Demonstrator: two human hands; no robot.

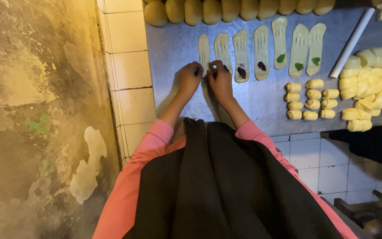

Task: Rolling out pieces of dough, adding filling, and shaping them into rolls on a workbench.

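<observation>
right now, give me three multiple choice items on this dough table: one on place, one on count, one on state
1. Where is the white rolling pin?
A. right of the dough strips
B. on the floor
C. under both hands

2. How many dough strips carry green filling?
A. one
B. three
C. six

3. What are the left hand and right hand doing?
A. resting in the lap
B. pinching the leftmost strip
C. holding the pin

Answers: 1 A, it lies slanted beside the rightmost strip. 2 B, three right-hand strips show green dabs. 3 B, both grips meet at that strip's near end.
</observation>
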